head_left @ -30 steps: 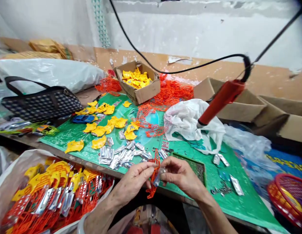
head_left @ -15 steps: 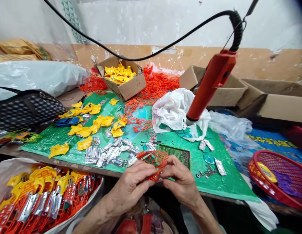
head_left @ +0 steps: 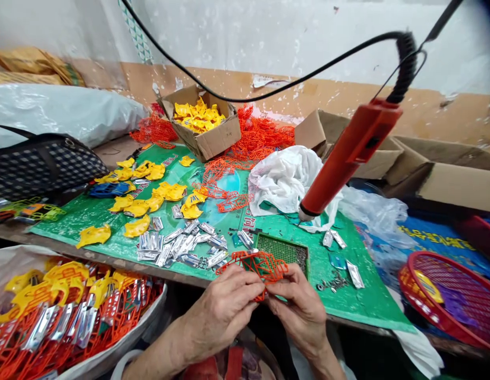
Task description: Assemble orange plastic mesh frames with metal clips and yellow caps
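Pinching an orange lattice frame (head_left: 264,265) — both hands (head_left: 229,301) curled closed.

Fingers (head_left: 245,286) hold an orange lattice (head_left: 264,265); a red tool (head_left: 348,158) hangs.

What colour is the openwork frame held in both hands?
Orange-red; the frame shows best in the head view.

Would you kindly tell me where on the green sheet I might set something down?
The green sheet is bare toward its near right corner, below the loose hardware and lone silver piece. Left of the green tray, silver pieces and yellow parts crowd it.
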A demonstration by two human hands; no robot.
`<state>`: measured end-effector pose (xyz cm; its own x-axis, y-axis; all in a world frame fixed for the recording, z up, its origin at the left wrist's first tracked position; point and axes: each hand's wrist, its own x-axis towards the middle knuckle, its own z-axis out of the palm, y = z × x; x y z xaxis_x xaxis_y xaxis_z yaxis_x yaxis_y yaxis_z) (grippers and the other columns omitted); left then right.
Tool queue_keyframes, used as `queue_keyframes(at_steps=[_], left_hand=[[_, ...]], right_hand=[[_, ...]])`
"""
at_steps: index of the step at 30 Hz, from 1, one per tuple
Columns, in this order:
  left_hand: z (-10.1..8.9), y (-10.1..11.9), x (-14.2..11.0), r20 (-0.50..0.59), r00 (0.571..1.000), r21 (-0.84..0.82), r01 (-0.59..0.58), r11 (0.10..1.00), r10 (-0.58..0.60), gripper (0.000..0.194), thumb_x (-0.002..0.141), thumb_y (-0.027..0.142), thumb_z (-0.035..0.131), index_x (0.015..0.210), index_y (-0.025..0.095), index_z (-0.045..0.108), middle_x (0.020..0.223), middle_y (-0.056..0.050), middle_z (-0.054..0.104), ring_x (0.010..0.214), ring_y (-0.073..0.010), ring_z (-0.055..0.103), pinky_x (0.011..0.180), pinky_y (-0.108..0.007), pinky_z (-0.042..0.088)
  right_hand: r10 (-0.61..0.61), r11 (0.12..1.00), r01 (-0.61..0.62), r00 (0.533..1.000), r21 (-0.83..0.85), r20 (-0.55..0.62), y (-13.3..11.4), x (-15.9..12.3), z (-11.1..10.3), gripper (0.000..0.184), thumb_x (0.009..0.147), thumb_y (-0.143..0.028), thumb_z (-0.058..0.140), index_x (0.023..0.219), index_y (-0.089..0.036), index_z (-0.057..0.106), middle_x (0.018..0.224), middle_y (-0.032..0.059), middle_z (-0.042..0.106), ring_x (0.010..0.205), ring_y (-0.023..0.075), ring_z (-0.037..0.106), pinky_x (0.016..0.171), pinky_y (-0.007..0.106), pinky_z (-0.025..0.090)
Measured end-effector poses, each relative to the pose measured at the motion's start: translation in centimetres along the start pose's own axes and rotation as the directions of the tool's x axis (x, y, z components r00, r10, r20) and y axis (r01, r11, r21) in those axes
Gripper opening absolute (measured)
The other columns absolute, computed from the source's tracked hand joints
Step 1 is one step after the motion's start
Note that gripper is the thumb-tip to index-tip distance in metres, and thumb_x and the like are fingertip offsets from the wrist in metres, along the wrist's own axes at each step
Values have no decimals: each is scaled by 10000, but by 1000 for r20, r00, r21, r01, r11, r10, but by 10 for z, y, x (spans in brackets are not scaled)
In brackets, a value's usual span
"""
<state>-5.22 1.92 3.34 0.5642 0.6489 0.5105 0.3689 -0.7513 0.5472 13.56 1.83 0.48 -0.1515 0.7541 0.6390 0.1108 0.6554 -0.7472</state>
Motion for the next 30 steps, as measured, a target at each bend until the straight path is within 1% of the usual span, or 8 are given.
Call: queue_keyframes(at_steps=[4, 8, 12, 17, 22, 26, 28, 30], left_hand=[[1, 1, -2, -10, 999, 46, -39, 998, 39, 292, 849, -21, 509, 1095, 122, 575, 987, -104, 680, 910, -202, 590, 834, -363, 518], [0, 2, -3, -11, 997, 89, -70, 994, 71, 288, 838, -31, 486, 1073, 110, 575, 959, -111, 679, 890, -207, 590, 822, -372, 531], [-1, 1, -2, 13, 996, 135, -94, 986, 93, 283, 845, -13, 483, 1088, 102, 570, 957, -122, 673, 886, -218, 590, 777, -368, 543], [-3, 3, 2, 41, 995, 183, -98, 978, 92, 260, 874, 11, 454, 1084, 107, 572, 918, -114, 670, 846, -207, 587, 730, -358, 543], [-2, 1, 3, 45, 992, 177, -121, 977, 115, 232, 872, 4, 450, 1033, 101, 587, 897, -114, 666, 843, -204, 575, 732, -346, 539], [-1, -2, 2, 80, 988, 150, -141, 979, 131, 222, 863, -7, 473, 1028, 92, 582, 906, -115, 660, 852, -206, 566, 746, -341, 534], [-1, -3, 2, 85, 989, 145, -129, 981, 118, 219, 865, -10, 474, 1023, 96, 582, 915, -115, 653, 861, -206, 567, 750, -339, 532], [1, -5, 1, 74, 992, 151, -113, 982, 103, 229, 869, -15, 456, 1018, 104, 584, 928, -115, 644, 859, -200, 568, 746, -335, 533]], right_hand=[[20, 1000, -20, 1000, -17, -6, 0, -3, 2, 343, 769, -3, 681, 1001, -256, 679, 952, 23, 587, 874, 124, 594, 724, 230, 519], [52, 998, -52, 999, -28, -10, -2, -4, 3, 258, 777, -30, 687, 931, -237, 687, 896, 10, 585, 810, 110, 578, 677, 216, 501], [63, 995, -64, 998, -83, -19, 0, -4, 3, 213, 778, -61, 701, 906, -232, 692, 862, 12, 612, 790, 121, 583, 661, 228, 499], [72, 988, -75, 997, -132, -28, 2, -3, 3, 155, 778, -109, 712, 870, -233, 705, 819, 18, 629, 763, 142, 593, 640, 254, 499], [75, 988, -77, 997, -133, -23, -2, -1, 1, 183, 790, -100, 697, 903, -243, 707, 807, 10, 614, 750, 132, 585, 631, 239, 497], [81, 987, -81, 997, -142, -6, -4, -2, 2, 201, 788, -84, 697, 913, -242, 700, 813, 2, 602, 765, 123, 579, 644, 222, 498], [97, 980, -97, 995, -172, -12, -5, -5, 4, 232, 788, -67, 688, 934, -247, 700, 843, 8, 575, 784, 122, 575, 654, 221, 505], [84, 960, -93, 995, -265, -44, -7, -8, 6, 282, 796, -53, 665, 987, -256, 705, 920, 31, 545, 825, 132, 571, 670, 233, 517]])
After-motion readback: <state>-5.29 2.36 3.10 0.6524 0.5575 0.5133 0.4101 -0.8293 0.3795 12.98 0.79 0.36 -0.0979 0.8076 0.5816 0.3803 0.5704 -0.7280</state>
